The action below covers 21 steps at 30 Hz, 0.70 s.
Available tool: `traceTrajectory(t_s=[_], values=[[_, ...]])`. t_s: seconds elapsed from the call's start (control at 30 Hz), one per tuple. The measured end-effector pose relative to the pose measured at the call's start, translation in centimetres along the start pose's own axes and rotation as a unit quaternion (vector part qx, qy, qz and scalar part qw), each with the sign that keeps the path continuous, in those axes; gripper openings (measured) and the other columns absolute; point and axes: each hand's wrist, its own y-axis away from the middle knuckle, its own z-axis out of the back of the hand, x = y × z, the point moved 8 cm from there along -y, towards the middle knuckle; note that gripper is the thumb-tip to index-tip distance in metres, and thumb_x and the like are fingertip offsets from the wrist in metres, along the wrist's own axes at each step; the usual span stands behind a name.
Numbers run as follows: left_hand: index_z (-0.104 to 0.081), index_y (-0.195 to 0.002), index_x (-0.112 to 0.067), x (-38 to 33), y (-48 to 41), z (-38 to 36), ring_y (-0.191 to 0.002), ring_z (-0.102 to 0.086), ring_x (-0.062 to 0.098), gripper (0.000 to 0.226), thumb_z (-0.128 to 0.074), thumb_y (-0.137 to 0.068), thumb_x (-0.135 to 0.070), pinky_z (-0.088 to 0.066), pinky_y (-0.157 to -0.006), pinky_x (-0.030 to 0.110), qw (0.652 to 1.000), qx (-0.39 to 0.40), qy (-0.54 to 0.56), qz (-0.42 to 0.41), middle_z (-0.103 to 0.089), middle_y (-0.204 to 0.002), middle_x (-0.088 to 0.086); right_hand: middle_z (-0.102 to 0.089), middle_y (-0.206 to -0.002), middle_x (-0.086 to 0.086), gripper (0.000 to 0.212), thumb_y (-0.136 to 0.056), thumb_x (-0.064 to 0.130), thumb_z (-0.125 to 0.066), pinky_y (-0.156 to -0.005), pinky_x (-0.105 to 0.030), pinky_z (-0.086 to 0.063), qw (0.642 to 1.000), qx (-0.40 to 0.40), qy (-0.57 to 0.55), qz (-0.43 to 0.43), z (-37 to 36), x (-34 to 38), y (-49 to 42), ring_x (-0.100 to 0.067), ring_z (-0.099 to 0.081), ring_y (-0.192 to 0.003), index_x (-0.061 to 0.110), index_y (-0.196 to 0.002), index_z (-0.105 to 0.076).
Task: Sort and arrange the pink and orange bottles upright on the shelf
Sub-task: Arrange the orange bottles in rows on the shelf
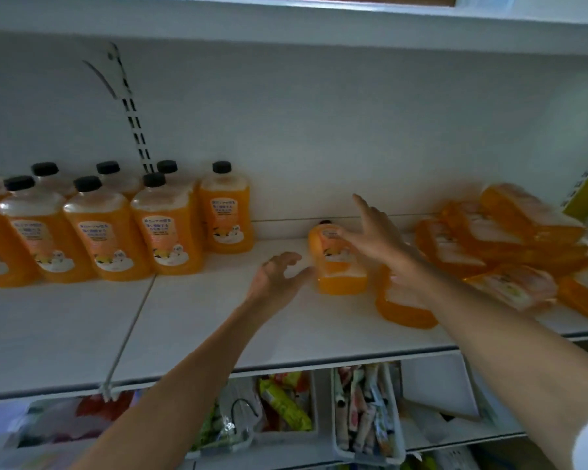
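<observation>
Righting step: left grip [279,271], loosely open, and right grip [370,232], splayed, both empty, flank a lying orange plastic bottle [336,266] on the white shelf [218,320]; next, clasp and stand it.

Upright orange bottles [106,239] with black caps and printed labels stand in two rows at the left of the white shelf [218,317]. Mid-shelf, a lone bottle [340,266] lies flat, cap toward the back wall. Beside it lies a second flat bottle [404,310]. A jumbled pile of toppled bottles [510,239] fills the right end.
</observation>
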Motion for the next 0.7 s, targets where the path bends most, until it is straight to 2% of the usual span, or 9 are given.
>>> traceTrajectory(t_s=[0.07, 0.17, 0.23, 0.3, 0.37, 0.5, 0.6, 0.67, 0.7], values=[[-0.049, -0.127, -0.018, -1.3, -0.6, -1.6, -0.108, -0.051, 0.014, 0.050, -0.055, -0.087, -0.047, -0.039, -0.078, 0.021, 0.992, -0.011, 0.119, 0.039, -0.054, -0.128, 0.005, -0.034, -0.148, -0.013, 0.076, -0.091, 0.046, -0.055, -0.104, -0.040, -0.035, 0.999, 0.013, -0.031, -0.025, -0.2, -1.5, -0.5, -0.031, -0.034, -0.135, 0.018, -0.150, -0.016], [-0.037, -0.136, -0.016, -2.5, -1.5, -3.6, -0.121, -0.046, 0.020, 0.063, -0.059, -0.084, -0.045, -0.040, -0.091, 0.028, 0.978, -0.030, 0.194, 0.075, -0.046, -0.135, 0.005, -0.035, -0.149, -0.012, 0.069, -0.093, 0.045, -0.050, -0.105, -0.037, -0.034, 0.993, 0.015, -0.098, -0.058, -0.9, -2.6, -1.4, -0.029, -0.036, -0.134, 0.013, -0.148, -0.022], [-0.038, -0.135, -0.019, -2.4, -1.6, -5.0, -0.118, -0.048, 0.022, 0.064, -0.062, -0.082, -0.047, -0.042, -0.096, 0.034, 0.987, -0.034, 0.142, 0.071, -0.049, -0.131, 0.004, -0.035, -0.149, -0.010, 0.066, -0.095, 0.050, -0.043, -0.105, -0.040, -0.034, 0.989, 0.044, -0.122, -0.068, -2.6, -2.5, -1.7, -0.029, -0.038, -0.133, 0.016, -0.148, -0.023], [-0.043, -0.132, -0.020, -2.0, -1.5, -5.5, -0.110, -0.052, 0.021, 0.066, -0.058, -0.080, -0.056, -0.045, -0.092, 0.039, 0.994, -0.052, 0.067, 0.066, -0.054, -0.123, 0.002, -0.040, -0.144, -0.011, 0.062, -0.094, 0.055, -0.036, -0.101, -0.042, -0.039, 0.992, 0.084, -0.079, -0.048, -4.7, -1.8, -1.8, -0.030, -0.044, -0.127, 0.021, -0.145, -0.025], [-0.048, -0.128, -0.022, -1.7, -1.6, -5.5, -0.102, -0.056, 0.020, 0.065, -0.057, -0.077, -0.061, -0.048, -0.085, 0.038, 0.993, -0.056, 0.080, 0.065, -0.059, -0.114, 0.002, -0.041, -0.141, -0.012, 0.062, -0.094, 0.055, -0.035, -0.099, -0.043, -0.040, 0.993, 0.095, -0.063, -0.034, -5.9, -1.4, -2.0, -0.030, -0.046, -0.124, 0.021, -0.145, -0.024], [-0.057, -0.109, -0.027, -1.8, -2.0, -5.5, -0.080, -0.062, 0.024, 0.071, -0.046, -0.058, -0.075, -0.049, -0.068, 0.037, 0.991, -0.034, 0.118, 0.049, -0.066, -0.088, 0.011, -0.031, -0.149, -0.013, 0.068, -0.095, 0.053, -0.034, -0.105, -0.046, -0.033, 0.992, 0.101, -0.067, -0.022, -6.2, -1.6, -2.6, -0.032, -0.036, -0.133, 0.020, -0.150, -0.011], [-0.054, -0.108, -0.034, -1.7, -1.7, -5.5, -0.083, -0.063, 0.023, 0.051, -0.055, -0.067, -0.065, -0.050, -0.069, 0.033, 0.989, -0.026, 0.141, 0.046, -0.067, -0.091, 0.011, -0.036, -0.146, -0.011, 0.064, -0.095, 0.051, -0.037, -0.103, -0.041, -0.035, 0.993, 0.077, -0.086, 0.013, -5.3, -1.2, -2.1, -0.028, -0.039, -0.131, 0.019, -0.148, -0.020], [-0.046, -0.113, -0.039, -1.8, -1.3, -4.9, -0.089, -0.063, 0.016, 0.037, -0.064, -0.081, -0.041, -0.050, -0.072, 0.022, 0.985, -0.039, 0.167, 0.032, -0.066, -0.097, 0.000, -0.040, -0.144, -0.008, 0.066, -0.093, 0.053, -0.043, -0.104, -0.039, -0.039, 0.989, 0.036, -0.132, 0.058, -4.1, -0.4, -1.6, -0.024, -0.042, -0.129, 0.019, -0.147, -0.025], [-0.043, -0.116, -0.040, -2.0, -1.0, -4.4, -0.092, -0.062, 0.012, 0.040, -0.065, -0.084, -0.030, -0.050, -0.072, 0.016, 0.983, -0.050, 0.175, 0.015, -0.065, -0.102, -0.005, -0.041, -0.144, -0.006, 0.068, -0.091, 0.053, -0.047, -0.105, -0.039, -0.040, 0.983, 0.019, -0.165, 0.077, -3.4, 0.0, -1.2, -0.022, -0.042, -0.129, 0.019, -0.146, -0.027]])
